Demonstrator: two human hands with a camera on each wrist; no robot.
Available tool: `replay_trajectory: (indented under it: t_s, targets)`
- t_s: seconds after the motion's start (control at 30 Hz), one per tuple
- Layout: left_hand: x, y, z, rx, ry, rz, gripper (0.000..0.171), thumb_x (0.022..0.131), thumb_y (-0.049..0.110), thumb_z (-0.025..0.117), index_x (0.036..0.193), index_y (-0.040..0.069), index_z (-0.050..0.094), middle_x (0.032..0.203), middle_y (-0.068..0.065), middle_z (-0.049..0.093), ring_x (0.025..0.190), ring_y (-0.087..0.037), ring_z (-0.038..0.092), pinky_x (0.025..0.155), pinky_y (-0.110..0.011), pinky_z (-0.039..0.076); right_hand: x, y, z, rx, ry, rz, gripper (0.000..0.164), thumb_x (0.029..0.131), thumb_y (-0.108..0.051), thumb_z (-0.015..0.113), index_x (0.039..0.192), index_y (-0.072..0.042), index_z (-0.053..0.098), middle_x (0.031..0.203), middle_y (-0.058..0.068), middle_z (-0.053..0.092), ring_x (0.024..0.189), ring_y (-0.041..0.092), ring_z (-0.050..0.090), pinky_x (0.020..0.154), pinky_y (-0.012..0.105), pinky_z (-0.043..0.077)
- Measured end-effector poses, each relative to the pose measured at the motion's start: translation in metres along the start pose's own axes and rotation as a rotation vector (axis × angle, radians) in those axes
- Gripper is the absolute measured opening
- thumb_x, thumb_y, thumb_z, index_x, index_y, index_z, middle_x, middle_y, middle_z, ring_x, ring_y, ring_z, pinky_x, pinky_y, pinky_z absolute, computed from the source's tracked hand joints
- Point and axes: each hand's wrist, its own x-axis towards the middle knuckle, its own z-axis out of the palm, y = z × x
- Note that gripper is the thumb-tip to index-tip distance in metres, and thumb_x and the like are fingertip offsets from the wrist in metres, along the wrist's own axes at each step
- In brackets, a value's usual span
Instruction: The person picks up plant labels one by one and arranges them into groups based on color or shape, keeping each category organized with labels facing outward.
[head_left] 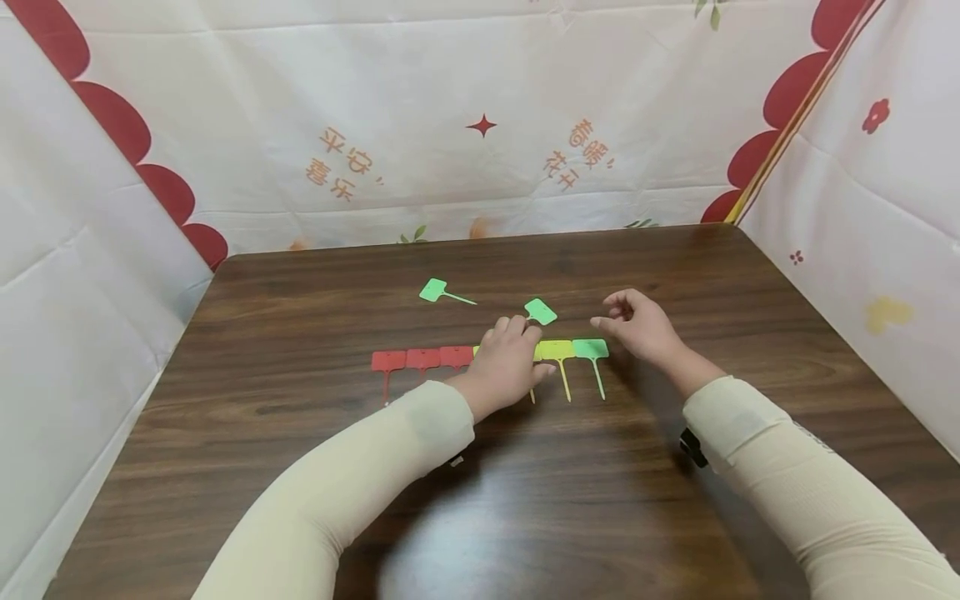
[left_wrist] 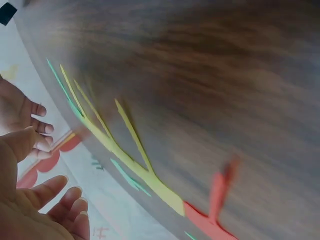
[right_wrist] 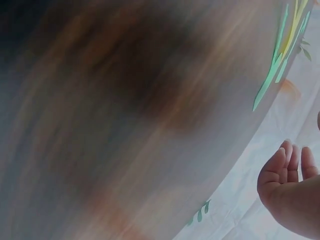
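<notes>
A row of flat plant labels lies on the table: red labels [head_left: 388,360] at the left, yellow labels [head_left: 557,350] in the middle, a green label [head_left: 591,348] at the right end, stems toward me. My left hand [head_left: 506,362] is over the row, hiding part of the yellow ones. Just past its fingertips lies a loose green label [head_left: 541,311], its stem partly hidden. In the left wrist view the left hand's fingers [left_wrist: 62,205] are loosely bent and hold nothing. Beyond the row's right end, my right hand [head_left: 641,329] hovers with relaxed fingers, nothing between them.
Another loose green label [head_left: 433,290] lies farther back on the left, its stem pointing right. The brown wooden table [head_left: 262,333] meets a printed white cloth [head_left: 450,83] at the back, with more cloth at both sides.
</notes>
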Motion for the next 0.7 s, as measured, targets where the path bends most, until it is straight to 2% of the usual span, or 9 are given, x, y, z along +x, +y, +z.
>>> replay_trajectory:
  t_s: [0.13, 0.23, 0.37, 0.7]
  targets:
    - [-0.007, -0.009, -0.006, -0.036, 0.017, -0.016, 0.051, 0.093, 0.045, 0.061, 0.129, 0.010, 0.054, 0.120, -0.005, 0.051, 0.110, -0.023, 0.044, 0.095, -0.035, 0.039, 0.002, -0.002, 0.003, -0.009, -0.012, -0.014, 0.053, 0.095, -0.030, 0.061, 0.130, 0.007, 0.045, 0.117, 0.021, 0.049, 0.103, 0.031, 0.048, 0.081, 0.038, 0.042]
    - [-0.014, -0.017, -0.011, -0.099, 0.025, -0.036, 0.052, 0.093, 0.042, 0.062, 0.132, 0.009, 0.052, 0.124, -0.007, 0.050, 0.112, -0.024, 0.042, 0.097, -0.036, 0.037, 0.005, -0.004, 0.005, -0.011, -0.031, -0.034, 0.054, 0.095, -0.029, 0.062, 0.131, 0.007, 0.045, 0.119, 0.021, 0.050, 0.105, 0.032, 0.049, 0.083, 0.040, 0.042]
    - [-0.024, -0.031, -0.017, -0.156, 0.050, -0.046, 0.051, 0.093, 0.037, 0.064, 0.131, 0.006, 0.053, 0.124, -0.010, 0.050, 0.112, -0.027, 0.042, 0.097, -0.040, 0.037, 0.011, -0.008, 0.008, -0.015, -0.053, -0.065, 0.050, 0.095, -0.026, 0.063, 0.130, 0.006, 0.047, 0.116, 0.020, 0.050, 0.104, 0.031, 0.048, 0.085, 0.042, 0.041]
    - [-0.041, -0.064, -0.022, -0.171, 0.112, -0.090, 0.049, 0.091, 0.032, 0.067, 0.129, 0.004, 0.054, 0.123, -0.012, 0.051, 0.110, -0.030, 0.044, 0.094, -0.044, 0.039, 0.025, -0.024, 0.017, -0.030, -0.096, -0.122, 0.042, 0.093, -0.016, 0.065, 0.126, 0.005, 0.049, 0.116, 0.022, 0.050, 0.103, 0.031, 0.048, 0.088, 0.043, 0.040]
